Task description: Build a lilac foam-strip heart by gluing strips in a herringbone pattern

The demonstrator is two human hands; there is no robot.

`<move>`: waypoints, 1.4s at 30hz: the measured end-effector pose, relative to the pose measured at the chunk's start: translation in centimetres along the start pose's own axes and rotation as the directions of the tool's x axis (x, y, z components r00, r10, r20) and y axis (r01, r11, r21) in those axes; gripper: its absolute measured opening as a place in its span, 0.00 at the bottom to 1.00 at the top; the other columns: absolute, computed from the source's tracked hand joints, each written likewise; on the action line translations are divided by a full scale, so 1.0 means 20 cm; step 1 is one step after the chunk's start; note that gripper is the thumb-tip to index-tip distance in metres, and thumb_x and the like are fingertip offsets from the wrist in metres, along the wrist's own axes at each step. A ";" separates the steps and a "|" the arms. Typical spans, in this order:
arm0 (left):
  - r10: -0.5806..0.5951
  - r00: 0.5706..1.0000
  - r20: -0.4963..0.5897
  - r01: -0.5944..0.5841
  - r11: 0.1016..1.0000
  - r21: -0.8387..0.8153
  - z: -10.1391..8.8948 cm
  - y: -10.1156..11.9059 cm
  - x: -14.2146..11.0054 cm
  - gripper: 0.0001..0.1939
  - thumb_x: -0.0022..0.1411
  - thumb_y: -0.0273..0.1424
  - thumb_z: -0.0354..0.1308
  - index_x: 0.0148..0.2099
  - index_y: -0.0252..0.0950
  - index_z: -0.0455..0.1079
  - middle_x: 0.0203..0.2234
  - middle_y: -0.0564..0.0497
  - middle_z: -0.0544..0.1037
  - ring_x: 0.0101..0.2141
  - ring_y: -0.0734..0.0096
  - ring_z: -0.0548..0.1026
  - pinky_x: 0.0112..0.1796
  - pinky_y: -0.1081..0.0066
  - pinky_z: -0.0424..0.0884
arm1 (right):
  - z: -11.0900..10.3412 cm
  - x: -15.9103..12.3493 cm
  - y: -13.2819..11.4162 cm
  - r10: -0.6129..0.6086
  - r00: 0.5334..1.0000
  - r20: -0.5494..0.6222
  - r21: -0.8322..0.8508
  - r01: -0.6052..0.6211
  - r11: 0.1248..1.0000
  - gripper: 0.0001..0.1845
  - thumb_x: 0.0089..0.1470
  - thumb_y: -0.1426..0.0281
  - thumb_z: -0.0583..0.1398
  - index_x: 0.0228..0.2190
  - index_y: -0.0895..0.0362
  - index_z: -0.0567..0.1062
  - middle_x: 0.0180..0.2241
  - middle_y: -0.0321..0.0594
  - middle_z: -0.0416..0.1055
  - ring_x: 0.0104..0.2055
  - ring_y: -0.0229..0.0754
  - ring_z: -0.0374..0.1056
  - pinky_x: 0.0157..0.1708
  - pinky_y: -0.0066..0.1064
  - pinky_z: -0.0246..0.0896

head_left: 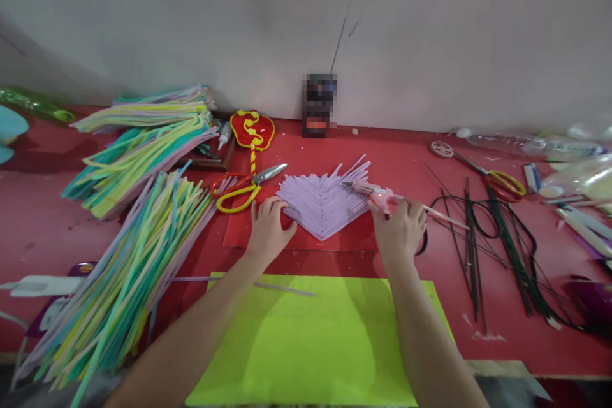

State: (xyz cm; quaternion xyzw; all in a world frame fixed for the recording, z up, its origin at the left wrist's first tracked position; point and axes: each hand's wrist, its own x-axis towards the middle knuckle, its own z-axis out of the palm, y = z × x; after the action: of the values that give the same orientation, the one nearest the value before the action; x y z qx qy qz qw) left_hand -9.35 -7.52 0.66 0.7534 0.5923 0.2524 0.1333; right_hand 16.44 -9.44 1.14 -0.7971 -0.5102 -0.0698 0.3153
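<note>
A chevron-shaped piece made of lavender strips (pixel 321 207) lies on a red sheet (pixel 306 245), its lower tip toward me. Several strip ends stick out loose at its upper right. At its left edge is my left hand (pixel 268 226), thumb and fingers apart, fingertips at the strips. My right hand (pixel 399 226) grips a pink hot glue gun (pixel 378 196); its nozzle points left over the piece's right side. A clear glue stick (pixel 447 217) juts from its back. Scissors with red and yellow handles (pixel 248 190) lie beyond my left hand.
Bundles of pastel strips (pixel 143 255) cover the left side of the red table. A yellow-green board (pixel 306 344) lies in front, with one loose strip (pixel 287 289). Dark stems and cords (pixel 478 248), more scissors (pixel 492 175) and plastic bottles (pixel 535 143) are at right. A red ornament (pixel 252 129) lies behind.
</note>
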 end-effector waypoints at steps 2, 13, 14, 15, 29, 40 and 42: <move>-0.007 1.000 0.005 0.007 1.000 0.001 0.00 0.00 0.00 0.16 0.54 0.30 0.59 0.46 0.40 0.62 0.48 0.46 0.69 0.53 0.59 0.66 0.60 0.47 0.47 | -0.02 -0.04 -0.04 -0.107 0.993 0.053 0.153 0.098 0.983 0.20 0.55 0.55 0.55 0.38 0.58 0.73 0.40 0.49 0.67 0.43 0.50 0.62 0.45 0.46 0.58; -0.015 1.000 0.018 0.015 1.000 -0.007 -0.01 0.01 0.00 0.15 0.56 0.29 0.57 0.46 0.40 0.61 0.50 0.45 0.69 0.54 0.59 0.66 0.60 0.46 0.47 | 0.04 -0.24 -0.26 -0.598 0.702 0.387 0.619 0.283 0.733 0.10 0.57 0.63 0.58 0.37 0.54 0.76 0.35 0.41 0.70 0.39 0.41 0.68 0.42 0.35 0.66; -0.016 1.000 0.016 0.016 1.000 -0.007 -0.01 0.01 0.00 0.15 0.56 0.29 0.57 0.46 0.40 0.61 0.49 0.45 0.69 0.54 0.59 0.66 0.60 0.46 0.47 | 0.04 -0.24 -0.25 -0.604 0.697 0.387 0.605 0.303 0.737 0.10 0.56 0.63 0.59 0.38 0.54 0.76 0.36 0.41 0.70 0.40 0.42 0.68 0.43 0.36 0.66; -0.017 1.000 0.016 0.017 1.000 -0.008 -0.01 0.01 0.00 0.15 0.56 0.29 0.57 0.46 0.40 0.61 0.49 0.45 0.69 0.54 0.59 0.66 0.60 0.46 0.47 | 0.04 -0.23 -0.24 -0.608 0.692 0.389 0.583 0.326 0.744 0.10 0.55 0.64 0.59 0.38 0.54 0.76 0.37 0.42 0.71 0.42 0.43 0.68 0.44 0.37 0.66; -0.010 1.000 0.010 0.010 1.000 -0.006 0.00 0.00 0.00 0.14 0.56 0.28 0.57 0.46 0.40 0.62 0.48 0.45 0.69 0.53 0.58 0.67 0.60 0.46 0.47 | 0.06 -0.18 -0.17 -0.626 0.674 0.392 0.506 0.410 0.758 0.11 0.52 0.65 0.63 0.38 0.52 0.77 0.37 0.40 0.74 0.43 0.45 0.67 0.45 0.41 0.62; 0.001 1.000 0.002 -0.001 1.000 0.001 0.00 0.00 0.00 0.15 0.56 0.28 0.57 0.46 0.40 0.62 0.48 0.45 0.69 0.53 0.58 0.67 0.60 0.46 0.47 | 0.07 -0.18 -0.17 -0.617 0.671 0.412 0.490 0.408 0.770 0.08 0.54 0.64 0.61 0.36 0.52 0.77 0.37 0.41 0.74 0.44 0.45 0.67 0.46 0.40 0.60; 0.000 1.000 0.001 0.000 1.000 0.000 0.00 0.00 0.00 0.15 0.55 0.28 0.57 0.46 0.40 0.62 0.48 0.45 0.69 0.53 0.58 0.67 0.60 0.46 0.47 | 0.06 -0.18 -0.17 -0.616 0.673 0.409 0.485 0.411 0.772 0.08 0.54 0.65 0.61 0.36 0.52 0.77 0.37 0.40 0.74 0.44 0.45 0.67 0.45 0.40 0.60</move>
State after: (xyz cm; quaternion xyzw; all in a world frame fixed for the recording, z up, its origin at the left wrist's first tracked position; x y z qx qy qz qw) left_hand -9.34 -7.49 0.63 0.7536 0.5921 0.2522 0.1334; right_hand 11.57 -10.49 0.05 -0.5321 -0.7884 0.1660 0.2603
